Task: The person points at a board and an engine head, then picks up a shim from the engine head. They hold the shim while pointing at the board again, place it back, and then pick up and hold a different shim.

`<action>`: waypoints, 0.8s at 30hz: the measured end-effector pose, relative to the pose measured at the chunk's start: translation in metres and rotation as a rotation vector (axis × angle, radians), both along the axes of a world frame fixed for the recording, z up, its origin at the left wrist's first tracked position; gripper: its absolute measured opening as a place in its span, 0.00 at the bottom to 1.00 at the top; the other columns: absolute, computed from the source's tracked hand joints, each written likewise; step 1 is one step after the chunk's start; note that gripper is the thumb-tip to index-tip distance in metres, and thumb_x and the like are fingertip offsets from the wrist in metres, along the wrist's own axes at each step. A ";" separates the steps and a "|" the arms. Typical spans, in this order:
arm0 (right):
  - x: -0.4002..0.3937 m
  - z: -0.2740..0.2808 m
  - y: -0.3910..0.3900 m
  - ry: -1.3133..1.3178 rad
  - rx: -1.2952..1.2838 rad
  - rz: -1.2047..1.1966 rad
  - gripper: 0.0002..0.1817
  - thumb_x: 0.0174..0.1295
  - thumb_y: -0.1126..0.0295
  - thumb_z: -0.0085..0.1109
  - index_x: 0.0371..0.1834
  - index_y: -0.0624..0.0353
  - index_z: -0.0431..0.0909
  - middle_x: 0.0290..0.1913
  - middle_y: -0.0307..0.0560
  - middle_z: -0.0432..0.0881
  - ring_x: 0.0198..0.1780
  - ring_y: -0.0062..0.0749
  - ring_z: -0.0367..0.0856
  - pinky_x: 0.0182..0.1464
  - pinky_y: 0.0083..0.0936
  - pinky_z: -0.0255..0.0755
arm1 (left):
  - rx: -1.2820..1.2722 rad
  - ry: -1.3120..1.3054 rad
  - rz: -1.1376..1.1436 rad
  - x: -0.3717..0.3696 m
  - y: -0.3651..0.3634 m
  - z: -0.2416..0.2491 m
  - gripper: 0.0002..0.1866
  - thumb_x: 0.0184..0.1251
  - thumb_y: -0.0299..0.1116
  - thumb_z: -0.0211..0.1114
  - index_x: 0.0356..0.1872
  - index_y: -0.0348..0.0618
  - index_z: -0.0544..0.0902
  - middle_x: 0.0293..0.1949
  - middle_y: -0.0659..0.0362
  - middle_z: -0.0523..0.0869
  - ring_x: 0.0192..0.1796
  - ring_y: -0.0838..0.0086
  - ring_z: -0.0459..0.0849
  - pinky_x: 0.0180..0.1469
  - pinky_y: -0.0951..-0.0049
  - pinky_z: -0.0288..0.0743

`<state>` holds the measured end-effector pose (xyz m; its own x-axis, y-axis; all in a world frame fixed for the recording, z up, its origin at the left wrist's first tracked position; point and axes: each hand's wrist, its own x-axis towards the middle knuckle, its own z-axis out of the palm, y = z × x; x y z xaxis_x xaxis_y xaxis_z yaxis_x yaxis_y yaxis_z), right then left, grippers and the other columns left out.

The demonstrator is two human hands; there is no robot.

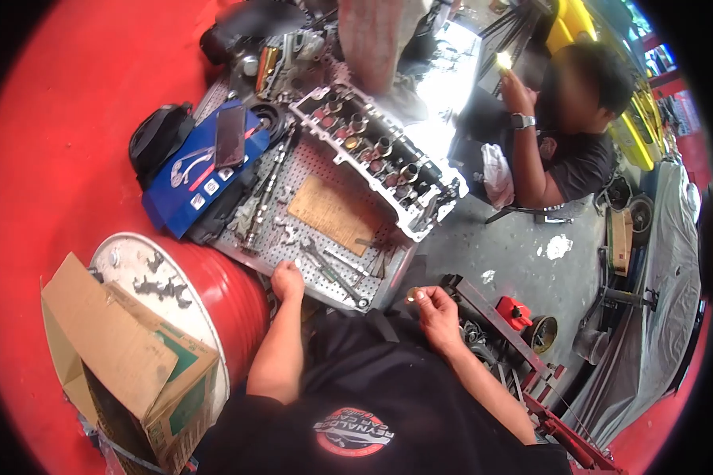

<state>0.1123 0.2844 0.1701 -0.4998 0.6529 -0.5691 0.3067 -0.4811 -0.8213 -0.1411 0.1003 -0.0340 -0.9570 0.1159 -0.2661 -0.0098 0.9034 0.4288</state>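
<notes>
My left hand [287, 281] is closed at the near edge of the perforated metal bench top [325, 158]. A small pale bit shows at its fingertips, too small to name. My right hand [437, 310] pinches a small round brownish part [412, 294], just off the bench's near right corner. Ahead of both hands a cylinder head [380, 157] lies slanted across the bench, its valve openings facing up. Between it and my left hand are a stained piece of cardboard [334, 212], several wrenches [330, 271] and a camshaft [266, 188].
A blue box [202, 170] with a phone [230, 136] on top sits on the bench's left. Nearer, a red drum [234, 289] bears a cardboard box [139, 356] and metal parts. At right, a person [578, 119] holds up a lit lamp [505, 60]. A red metal frame [499, 324] stands by my right arm.
</notes>
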 end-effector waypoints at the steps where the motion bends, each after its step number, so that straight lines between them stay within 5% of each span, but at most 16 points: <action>1: 0.000 0.000 0.000 -0.020 0.002 -0.024 0.10 0.72 0.62 0.56 0.42 0.58 0.75 0.34 0.35 0.82 0.18 0.10 0.59 0.20 0.14 0.56 | -0.003 -0.013 -0.008 0.000 0.000 0.002 0.10 0.61 0.38 0.62 0.36 0.46 0.85 0.37 0.48 0.87 0.41 0.48 0.85 0.43 0.52 0.77; 10: -0.011 0.015 0.004 -0.032 -0.182 -0.110 0.08 0.72 0.64 0.55 0.40 0.57 0.74 0.29 0.34 0.79 0.20 0.10 0.62 0.22 0.13 0.55 | -0.046 0.023 0.002 0.005 0.005 0.026 0.14 0.63 0.41 0.63 0.47 0.49 0.84 0.37 0.45 0.87 0.41 0.47 0.85 0.43 0.51 0.77; 15: -0.021 0.013 0.010 0.029 -0.262 -0.194 0.08 0.73 0.64 0.53 0.41 0.56 0.73 0.32 0.37 0.80 0.26 0.15 0.70 0.28 0.14 0.65 | -0.173 -0.024 -0.002 0.005 0.016 0.055 0.17 0.64 0.39 0.62 0.54 0.51 0.82 0.38 0.44 0.87 0.42 0.48 0.85 0.44 0.51 0.77; 17: -0.029 0.018 0.018 0.079 -0.312 -0.214 0.08 0.73 0.65 0.51 0.42 0.57 0.72 0.37 0.40 0.80 0.36 0.21 0.77 0.38 0.20 0.73 | -0.104 0.082 -0.023 0.005 0.022 0.061 0.15 0.64 0.39 0.62 0.50 0.49 0.83 0.38 0.45 0.87 0.43 0.49 0.85 0.45 0.51 0.76; 22: -0.052 0.003 0.045 0.185 -0.344 -0.167 0.08 0.73 0.65 0.50 0.42 0.58 0.72 0.39 0.44 0.80 0.40 0.29 0.79 0.44 0.28 0.76 | 0.127 0.194 -0.027 0.003 0.050 0.078 0.09 0.63 0.38 0.62 0.34 0.43 0.80 0.35 0.47 0.86 0.41 0.50 0.85 0.42 0.51 0.75; 24: -0.065 0.004 0.053 0.180 -0.392 -0.115 0.08 0.73 0.65 0.50 0.42 0.59 0.72 0.39 0.44 0.80 0.40 0.29 0.79 0.44 0.29 0.76 | -0.026 0.118 0.048 -0.002 0.047 0.070 0.09 0.62 0.38 0.63 0.34 0.43 0.81 0.33 0.46 0.86 0.39 0.49 0.85 0.41 0.50 0.75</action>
<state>0.0473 0.3378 0.1738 -0.5506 0.4619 -0.6954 0.1020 -0.7895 -0.6052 -0.1430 0.1476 0.0355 -0.9861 0.0633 -0.1536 -0.0046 0.9139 0.4058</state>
